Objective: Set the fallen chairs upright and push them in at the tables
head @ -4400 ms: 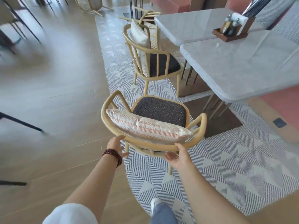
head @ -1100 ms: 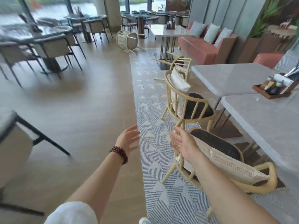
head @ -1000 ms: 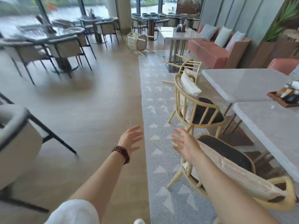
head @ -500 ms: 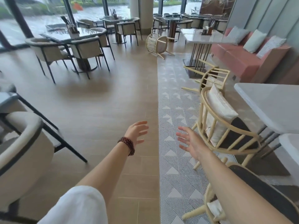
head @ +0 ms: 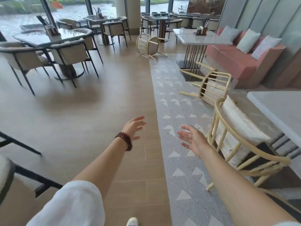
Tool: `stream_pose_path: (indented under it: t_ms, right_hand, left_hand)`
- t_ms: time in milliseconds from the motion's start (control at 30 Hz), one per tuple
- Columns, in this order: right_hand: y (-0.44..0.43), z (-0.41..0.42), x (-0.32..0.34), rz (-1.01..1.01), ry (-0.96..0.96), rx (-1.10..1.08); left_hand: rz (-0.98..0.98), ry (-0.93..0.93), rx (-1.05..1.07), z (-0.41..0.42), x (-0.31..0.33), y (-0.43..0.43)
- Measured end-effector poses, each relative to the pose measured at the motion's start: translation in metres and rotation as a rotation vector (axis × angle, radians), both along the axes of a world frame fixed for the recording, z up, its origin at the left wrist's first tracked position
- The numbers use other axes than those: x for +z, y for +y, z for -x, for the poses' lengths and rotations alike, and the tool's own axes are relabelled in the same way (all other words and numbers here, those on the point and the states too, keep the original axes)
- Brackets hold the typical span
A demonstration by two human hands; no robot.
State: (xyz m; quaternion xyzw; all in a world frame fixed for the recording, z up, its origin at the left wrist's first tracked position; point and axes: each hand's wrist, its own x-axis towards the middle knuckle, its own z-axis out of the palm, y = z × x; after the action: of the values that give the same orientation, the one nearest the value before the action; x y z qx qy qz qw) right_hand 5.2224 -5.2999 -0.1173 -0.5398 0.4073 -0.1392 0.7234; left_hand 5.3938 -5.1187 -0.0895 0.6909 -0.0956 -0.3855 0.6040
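Note:
Two pale wooden chairs lie fallen ahead. The nearer fallen chair (head: pixel 210 86) is on its side on the patterned rug, legs pointing left, beside a white table (head: pixel 200 38). The farther fallen chair (head: pixel 147 45) lies tipped at the rug's far end. An upright wooden chair (head: pixel 236 137) with a striped cushion stands at the grey table (head: pixel 276 110) on my right. My left hand (head: pixel 134 128), with a bead bracelet at the wrist, and my right hand (head: pixel 193 140) are both open in the air and hold nothing. My right hand is just left of the upright chair.
Dark-framed beige armchairs (head: pixel 70 54) ring a glass table at the left. Another dark chair (head: pixel 9 173) sits at my near left. A pink sofa (head: pixel 241 57) with cushions lines the right wall. Wooden floor runs between the rug (head: pixel 175 111) and the left tables.
I have let go of the cushioned chair by the grey table and walked forward along the rug. The view has risen; both fallen chairs are nearer. My hands stay open.

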Motion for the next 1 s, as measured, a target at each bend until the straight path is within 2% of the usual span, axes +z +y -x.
stream_pose_path:
  t_ms: [200, 467, 1000]
  right_hand:
    - [-0.039, -0.095, 0.003, -0.033, -0.006, -0.093]
    - [-0.114, -0.186, -0.003, -0.061, -0.049, -0.218]
    - [-0.384, -0.355, -0.001, -0.043, -0.015, -0.268]
  left_hand:
    - [0.011, -0.008, -0.096, -0.112, 0.023, -0.054]
    - [0.039, 0.019, -0.193, -0.213, 0.011, -0.146]
    - [0.02, 0.004, -0.263, -0.399, 0.004, -0.416]
